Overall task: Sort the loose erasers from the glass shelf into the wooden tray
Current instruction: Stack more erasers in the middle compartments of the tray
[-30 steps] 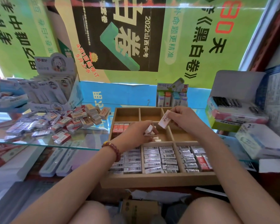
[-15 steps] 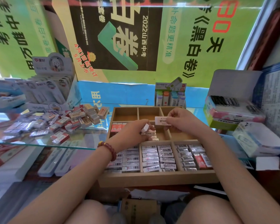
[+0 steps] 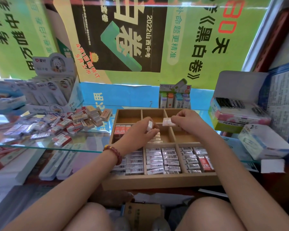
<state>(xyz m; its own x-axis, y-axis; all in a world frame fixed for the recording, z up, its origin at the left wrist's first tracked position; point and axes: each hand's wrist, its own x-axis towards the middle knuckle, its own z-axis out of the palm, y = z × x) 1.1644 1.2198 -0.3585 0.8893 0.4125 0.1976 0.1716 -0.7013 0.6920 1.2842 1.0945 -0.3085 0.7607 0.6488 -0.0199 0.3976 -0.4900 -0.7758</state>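
Observation:
A pile of loose wrapped erasers (image 3: 60,125) lies on the glass shelf (image 3: 40,145) at the left. The wooden tray (image 3: 157,180) stands in front of me; its near compartments are packed with rows of erasers (image 3: 162,160), and several red ones (image 3: 122,129) stand in a middle-left compartment. My left hand (image 3: 137,135) hovers over the tray's middle row and pinches a small white eraser (image 3: 150,126). My right hand (image 3: 187,121) pinches a pink-and-white wrapped eraser (image 3: 167,122) above the middle compartment.
A display box of correction tapes (image 3: 174,97) stands behind the tray. Open boxes of stationery (image 3: 237,112) and a white box (image 3: 264,142) crowd the right. A display of packaged items (image 3: 53,90) sits behind the eraser pile. My knees are below the tray.
My right hand has turned its eraser from upright to lying level and lowered it a little toward the tray's middle. My left hand keeps its eraser, shifted only slightly.

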